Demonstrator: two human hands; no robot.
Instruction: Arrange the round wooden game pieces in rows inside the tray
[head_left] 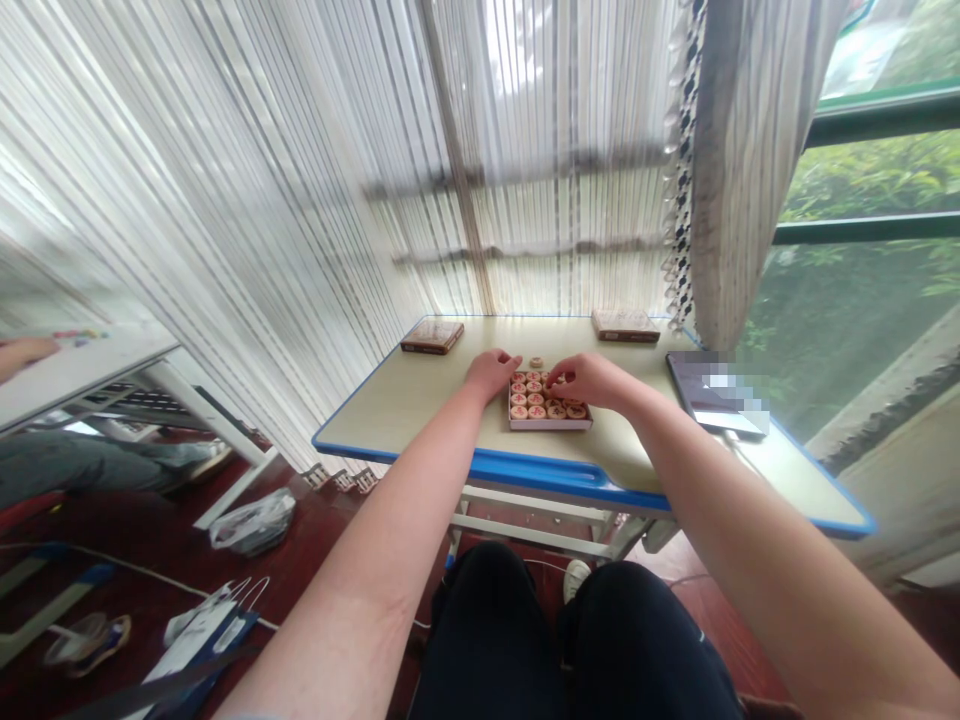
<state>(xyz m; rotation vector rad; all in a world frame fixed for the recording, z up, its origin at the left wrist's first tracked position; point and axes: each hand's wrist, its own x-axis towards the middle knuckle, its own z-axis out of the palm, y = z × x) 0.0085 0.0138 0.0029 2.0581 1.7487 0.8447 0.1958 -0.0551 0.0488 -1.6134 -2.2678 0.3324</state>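
A shallow open box (551, 425) stands on the table, filled with rows of round wooden Chinese chess pieces (535, 399) with red and dark characters. My left hand (494, 372) rests at the box's far left corner, fingers loosely bent and apart, nothing visible in them. Over the right part of the box, my right hand (585, 379) has its thumb and fingers closed on a piece among the rows; the hand hides most of that piece and some of its neighbours. One loose chess piece (536, 361) lies on the table just beyond the box.
The blue-edged table (405, 410) also bears a flat brown box (433, 336) at far left, another brown box (626, 325) at far right, and a tablet (716, 395) near the window. Another person's hand (28, 352) rests on a table at left. Bags (253, 520) lie on the floor.
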